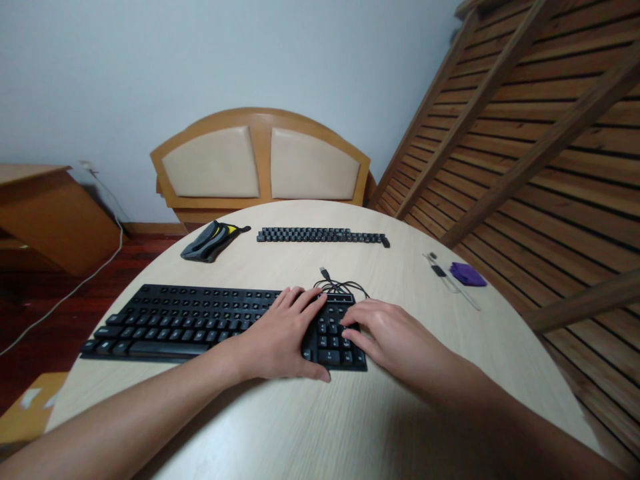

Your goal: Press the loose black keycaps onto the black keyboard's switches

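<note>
A black keyboard (170,349) lies on the round table, with bare switches showing in its upper rows and keycaps in place on the lower ones. My left hand (277,337) rests flat across its right half, fingers spread and thumb over the front edge. At the number pad (329,343), my right hand (387,333) has its fingers curled, with thumb and fingertips close together around a keycap at the pad's right side. The fingers largely hide that keycap. Behind the pad, the keyboard's coiled cable (340,287) ends in a USB plug (325,273).
Loose black keycaps (310,235) stand in rows towards the back. To their left lies a black and yellow folded item (213,241). A purple cloth pouch (467,274) and a thin pale tool (465,293) lie at right. A wooden headboard (263,160) rises behind the table.
</note>
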Demonstrator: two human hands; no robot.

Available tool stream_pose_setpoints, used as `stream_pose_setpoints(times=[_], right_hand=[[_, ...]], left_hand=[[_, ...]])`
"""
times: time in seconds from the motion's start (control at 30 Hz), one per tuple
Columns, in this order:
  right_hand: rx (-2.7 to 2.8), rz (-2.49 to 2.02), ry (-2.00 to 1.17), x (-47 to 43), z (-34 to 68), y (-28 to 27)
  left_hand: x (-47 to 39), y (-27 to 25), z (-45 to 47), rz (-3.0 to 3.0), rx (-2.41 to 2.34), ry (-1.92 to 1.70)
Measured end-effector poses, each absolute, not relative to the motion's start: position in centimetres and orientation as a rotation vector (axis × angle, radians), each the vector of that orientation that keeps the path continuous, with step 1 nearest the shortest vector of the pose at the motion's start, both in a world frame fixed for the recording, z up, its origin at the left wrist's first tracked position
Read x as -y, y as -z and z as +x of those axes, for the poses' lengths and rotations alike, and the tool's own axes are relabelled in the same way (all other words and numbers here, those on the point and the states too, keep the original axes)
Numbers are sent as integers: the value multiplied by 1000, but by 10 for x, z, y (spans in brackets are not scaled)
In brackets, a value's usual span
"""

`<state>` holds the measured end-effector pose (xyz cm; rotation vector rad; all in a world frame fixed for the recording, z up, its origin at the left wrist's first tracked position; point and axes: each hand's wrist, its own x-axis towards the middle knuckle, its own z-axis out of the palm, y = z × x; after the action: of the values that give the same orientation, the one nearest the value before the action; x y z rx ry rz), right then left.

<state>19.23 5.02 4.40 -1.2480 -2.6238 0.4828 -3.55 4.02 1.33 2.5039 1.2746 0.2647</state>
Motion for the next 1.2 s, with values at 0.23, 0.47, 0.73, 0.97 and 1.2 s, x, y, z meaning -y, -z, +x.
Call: stream_pose_setpoints(times=[0.23, 0.47, 0.73, 0.97, 1.2], right_hand=[[2670, -1307, -309, -42, 185, -43], [2557, -1348, -402, -44, 186, -36], [2569, -1307, -322, -44, 185, -35], [2562, -1344, -395, -45, 186, -38], [2469, -1345, -486, -48, 190, -38]], left_hand=[[-40, -12, -36, 2522, -1262, -292], [-40, -13, -36, 2517, -1264, -281], [-41, -12, -36, 2514, -1278, -262], [-40, -14, -35, 2502, -1296, -220], [-40, -18, -33, 2500, -1299, -218]])
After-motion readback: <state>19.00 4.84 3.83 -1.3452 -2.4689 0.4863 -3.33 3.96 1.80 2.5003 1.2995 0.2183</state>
